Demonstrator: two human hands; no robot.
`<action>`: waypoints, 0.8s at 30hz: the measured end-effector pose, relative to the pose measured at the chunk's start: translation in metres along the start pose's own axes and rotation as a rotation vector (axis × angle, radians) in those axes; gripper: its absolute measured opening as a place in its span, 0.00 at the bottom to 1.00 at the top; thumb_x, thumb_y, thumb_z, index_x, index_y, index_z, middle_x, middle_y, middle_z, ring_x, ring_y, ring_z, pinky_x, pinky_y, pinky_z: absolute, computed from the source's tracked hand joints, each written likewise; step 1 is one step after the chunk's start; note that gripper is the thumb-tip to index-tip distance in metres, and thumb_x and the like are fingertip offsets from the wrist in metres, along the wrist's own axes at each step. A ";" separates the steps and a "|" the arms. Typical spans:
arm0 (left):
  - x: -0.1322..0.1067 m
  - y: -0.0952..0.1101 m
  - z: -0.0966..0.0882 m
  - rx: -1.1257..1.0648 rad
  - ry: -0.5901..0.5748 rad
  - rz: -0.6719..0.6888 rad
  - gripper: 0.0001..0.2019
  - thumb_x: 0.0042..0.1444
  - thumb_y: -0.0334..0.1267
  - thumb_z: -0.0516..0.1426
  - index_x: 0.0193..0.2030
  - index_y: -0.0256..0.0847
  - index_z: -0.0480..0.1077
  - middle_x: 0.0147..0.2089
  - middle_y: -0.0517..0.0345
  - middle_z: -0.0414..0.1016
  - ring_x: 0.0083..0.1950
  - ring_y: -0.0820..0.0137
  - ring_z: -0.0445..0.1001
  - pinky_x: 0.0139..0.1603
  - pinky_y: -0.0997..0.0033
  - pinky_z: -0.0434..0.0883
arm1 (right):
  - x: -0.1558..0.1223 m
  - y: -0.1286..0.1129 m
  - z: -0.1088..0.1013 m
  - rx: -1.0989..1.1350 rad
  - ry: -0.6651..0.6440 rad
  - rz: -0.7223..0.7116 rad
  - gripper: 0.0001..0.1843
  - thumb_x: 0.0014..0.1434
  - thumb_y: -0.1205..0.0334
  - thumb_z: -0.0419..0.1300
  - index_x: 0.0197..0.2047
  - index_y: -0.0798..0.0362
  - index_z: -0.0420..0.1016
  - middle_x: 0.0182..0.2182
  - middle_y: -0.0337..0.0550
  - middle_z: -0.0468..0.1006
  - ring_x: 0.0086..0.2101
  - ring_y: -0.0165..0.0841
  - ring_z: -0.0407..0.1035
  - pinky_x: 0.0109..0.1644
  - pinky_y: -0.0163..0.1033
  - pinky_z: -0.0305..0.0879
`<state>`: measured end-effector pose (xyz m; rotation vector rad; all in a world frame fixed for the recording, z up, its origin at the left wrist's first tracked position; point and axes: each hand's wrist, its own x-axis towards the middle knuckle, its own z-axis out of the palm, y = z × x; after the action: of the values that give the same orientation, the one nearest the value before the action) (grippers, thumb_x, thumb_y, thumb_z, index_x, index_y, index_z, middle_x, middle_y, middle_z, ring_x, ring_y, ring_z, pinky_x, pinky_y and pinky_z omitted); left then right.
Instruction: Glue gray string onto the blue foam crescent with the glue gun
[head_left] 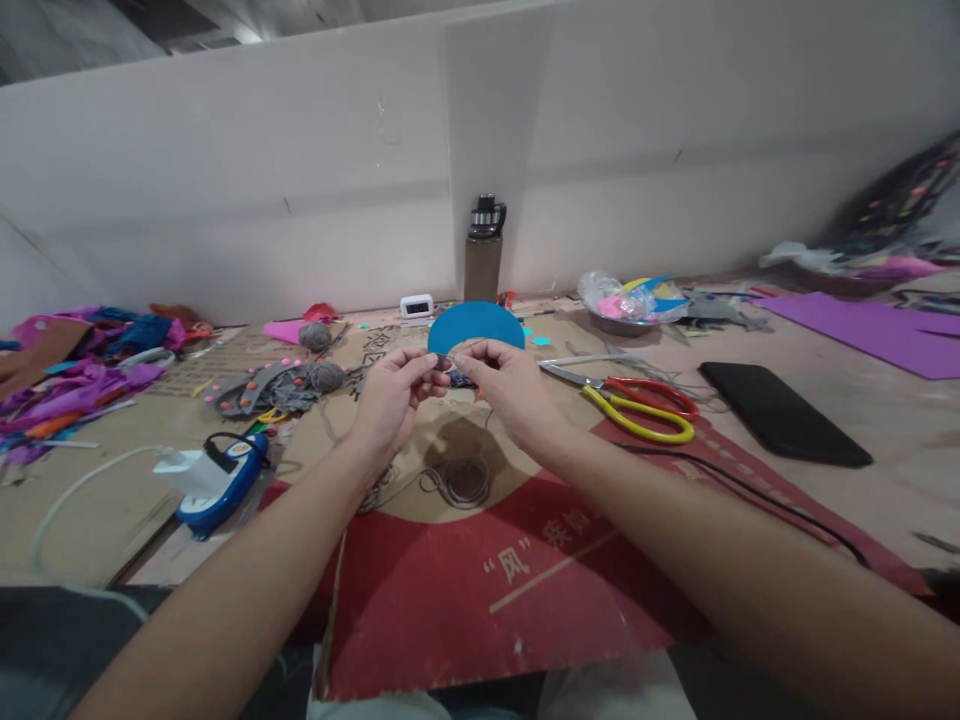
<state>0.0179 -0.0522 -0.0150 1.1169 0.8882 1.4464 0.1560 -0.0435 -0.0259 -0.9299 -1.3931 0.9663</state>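
Above the cardboard, my left hand (401,390) is closed in a pinch on a small dark grey piece (442,360), whose kind I cannot make out. My right hand (504,382) is pinched close beside it, with the fingertips of both hands almost meeting. A thin grey strand hangs below the right hand, and its fingers seem closed on this yarn. Loose loops of grey yarn (461,485) lie on the cardboard (420,512) under the hands. Just behind the fingers is a blue curved sheet (476,322), partly hidden by them.
Scissors (637,400) with red and yellow handles and a black phone (784,413) lie to the right. At left are a blue power strip (225,490) and a grey piece with pink dots (259,388). A bottle (484,250) stands by the wall near a bowl (630,322).
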 end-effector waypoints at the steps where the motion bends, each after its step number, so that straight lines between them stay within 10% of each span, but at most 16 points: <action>1: 0.000 0.000 0.000 -0.003 -0.008 -0.001 0.06 0.44 0.33 0.62 0.28 0.36 0.69 0.26 0.58 0.73 0.25 0.77 0.71 0.26 0.77 0.67 | 0.000 0.000 0.000 0.002 0.009 0.006 0.10 0.52 0.56 0.59 0.29 0.54 0.73 0.29 0.40 0.74 0.30 0.29 0.65 0.34 0.37 0.61; 24: 0.006 -0.001 -0.010 -0.004 -0.316 -0.217 0.13 0.45 0.39 0.66 0.31 0.33 0.70 0.28 0.58 0.73 0.20 0.82 0.66 0.16 0.85 0.62 | -0.001 0.005 -0.011 0.265 -0.227 0.145 0.14 0.48 0.52 0.64 0.29 0.54 0.69 0.24 0.36 0.71 0.20 0.22 0.53 0.21 0.33 0.44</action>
<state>0.0082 -0.0453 -0.0176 1.1680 0.7550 1.0585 0.1668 -0.0423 -0.0303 -0.7460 -1.3558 1.3655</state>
